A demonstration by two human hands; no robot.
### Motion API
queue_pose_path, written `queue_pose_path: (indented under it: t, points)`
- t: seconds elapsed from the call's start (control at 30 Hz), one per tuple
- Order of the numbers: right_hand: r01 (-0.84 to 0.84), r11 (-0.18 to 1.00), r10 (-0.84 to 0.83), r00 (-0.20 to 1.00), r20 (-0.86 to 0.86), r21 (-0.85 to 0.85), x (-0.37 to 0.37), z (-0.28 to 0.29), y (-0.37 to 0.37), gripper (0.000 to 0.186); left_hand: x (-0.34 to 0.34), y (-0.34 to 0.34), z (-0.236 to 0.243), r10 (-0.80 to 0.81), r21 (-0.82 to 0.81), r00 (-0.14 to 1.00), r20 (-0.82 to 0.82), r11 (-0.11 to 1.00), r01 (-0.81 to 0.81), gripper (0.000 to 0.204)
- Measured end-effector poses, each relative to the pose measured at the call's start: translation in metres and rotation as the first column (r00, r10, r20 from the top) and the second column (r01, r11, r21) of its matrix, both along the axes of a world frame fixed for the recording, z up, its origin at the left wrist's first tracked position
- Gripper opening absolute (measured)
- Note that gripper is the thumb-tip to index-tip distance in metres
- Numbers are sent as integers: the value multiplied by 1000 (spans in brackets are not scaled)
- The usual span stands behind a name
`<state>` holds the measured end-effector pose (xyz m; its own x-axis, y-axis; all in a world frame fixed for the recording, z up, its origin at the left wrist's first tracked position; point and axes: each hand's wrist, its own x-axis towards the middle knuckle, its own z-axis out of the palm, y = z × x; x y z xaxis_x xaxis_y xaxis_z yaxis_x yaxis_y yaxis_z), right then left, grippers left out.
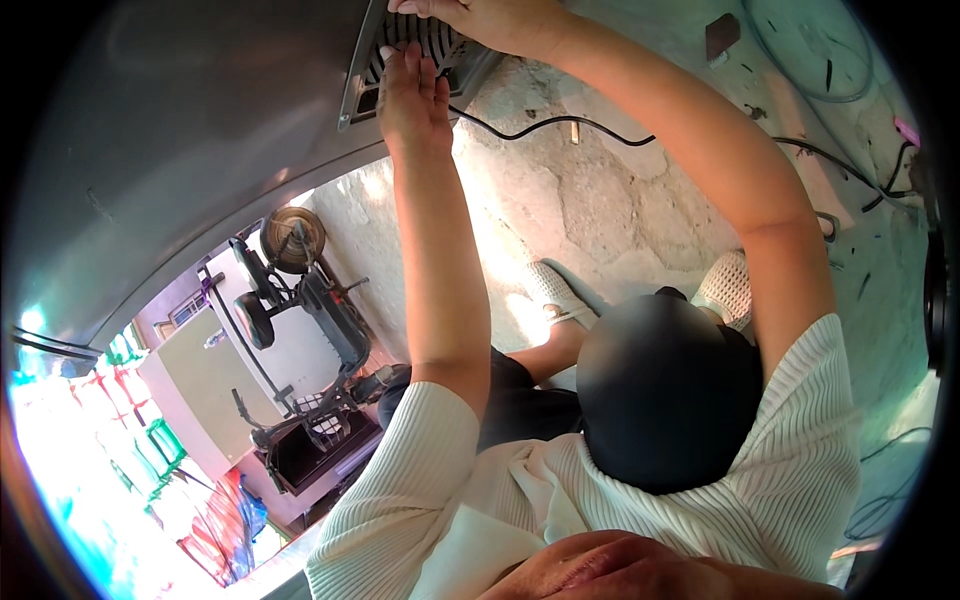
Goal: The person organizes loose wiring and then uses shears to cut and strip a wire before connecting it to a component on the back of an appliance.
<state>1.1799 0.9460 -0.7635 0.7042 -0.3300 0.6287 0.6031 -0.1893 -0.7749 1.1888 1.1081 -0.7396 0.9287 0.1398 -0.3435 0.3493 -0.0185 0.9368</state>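
A grey slotted vent panel [436, 40] sits at the lower end of a large dark grey metal casing [200, 90]. My left hand [413, 100] rests against the panel, its fingers stretched over the slats. Beside it, at the top edge of the picture, my right hand [505, 22] reaches across the panel's upper part. Its visible fingers point left and lie stretched out; the rest are cut off or hidden. I see nothing held in either hand. A black cable [545, 124] runs out from near the panel to the right, passing behind my right forearm.
Below lies a cracked concrete floor [590, 200]. A clear hose [810, 98] and a reddish-brown flat piece [722, 37] are at the far right. To the left stand a black scooter-like vehicle [335, 320] and a pale box-shaped cabinet [205, 390]. My woven shoe [552, 288] is on the floor.
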Motion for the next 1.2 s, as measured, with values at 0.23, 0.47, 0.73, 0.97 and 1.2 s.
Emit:
queue_pose_path:
  t: [0.23, 0.47, 0.73, 0.97, 1.2]
  points:
    - [-51, 995, 60, 993, -100, 87, -13, 12, 2, 16, 13, -1, 2, 14, 59, 998, 61, 998, -17, 17]
    - [18, 998, -10, 991, -131, 59, -13, 20, 12, 11, 18, 3, 1, -132, 191, 958, 256, 978, 84, 12]
    - [87, 992, -93, 993, -74, -91, -6, -16, 41, 14, 10, 21, -1, -351, 285, 903, 247, 917, 278, 16]
    - [74, 994, -74, 997, 6, -82, -3, 14, 33, 15, -6, 32, 7, -496, 387, 858, 134, 823, 416, 16]
    - [152, 988, -153, 988, -24, -28, -10, -18, 36, 12, -9, 33, 18, -513, 398, 854, 86, 804, 443, 15]
